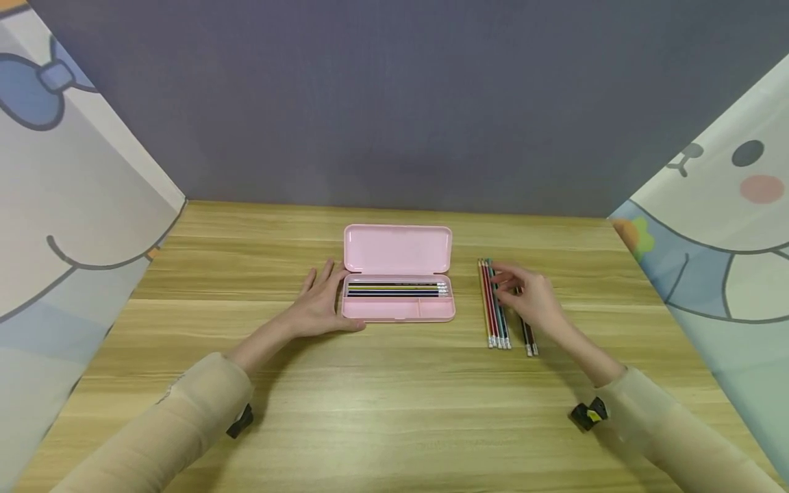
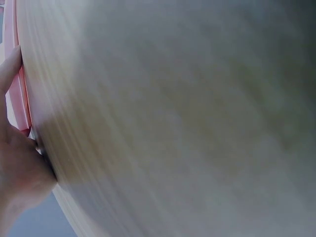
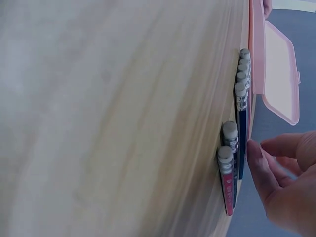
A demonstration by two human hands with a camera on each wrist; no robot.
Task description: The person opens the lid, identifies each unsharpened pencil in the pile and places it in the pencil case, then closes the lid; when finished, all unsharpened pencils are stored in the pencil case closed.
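A pink pencil case (image 1: 399, 318) lies with its lid raised at the back; several dark and striped pencils (image 1: 394, 290) lie in its long rear compartment. My left hand (image 1: 320, 305) rests at its left end, fingers spread, thumb along the front edge. In the left wrist view, that hand (image 2: 22, 168) touches the pink side. To the right of the case, my right hand (image 1: 529, 296) hovers over a row of loose pencils (image 1: 492, 308), with two more pencils (image 1: 530, 339) under it. In the right wrist view, nothing shows between the thumb and fingers, near a dark blue pencil (image 3: 242, 128).
The wooden table (image 1: 394, 404) ends at a dark grey panel (image 1: 394, 103) behind the case. Cartoon-printed panels stand at the left (image 1: 80, 178) and right (image 1: 733, 205). The raised lid (image 1: 398, 249) stands toward the back panel.
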